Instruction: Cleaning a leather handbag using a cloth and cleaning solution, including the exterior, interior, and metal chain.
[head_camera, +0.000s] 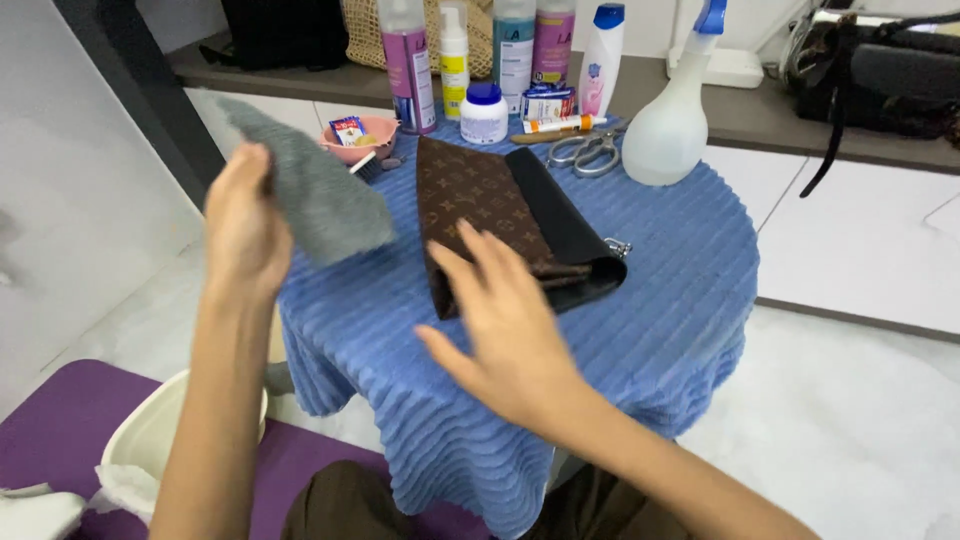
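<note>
Wallet: we see a long brown patterned leather wallet with a black lining (505, 225) lying opened flat on the small round table draped in a ribbed blue towel (680, 290), near the middle of the top.
Long axis: we read it running from the far end, up by the bottles, down toward us, leaning slightly to the right as it nears; the folded end with a small metal clasp (618, 246) points to our near right.
Right hand: our right hand (505, 320) hovers spread and empty, fingers splayed, over the near end of the wallet; fingertips overlap its brown flap, but we cannot tell whether they touch it.
Left hand: our left hand (245, 225) is raised off the table's left edge, pinching a grey felt-like cloth (315, 185) that juts up and rightward; the wallet lies just right of that cloth.
Wallet versus hands: we place it between the two hands, nearer the right.
Behind it: a pink bowl (365, 135), a white jar with a blue lid (484, 113), steel scissors (590, 152), a clear spray bottle (668, 125) and a row of tall bottles (515, 45).
</note>
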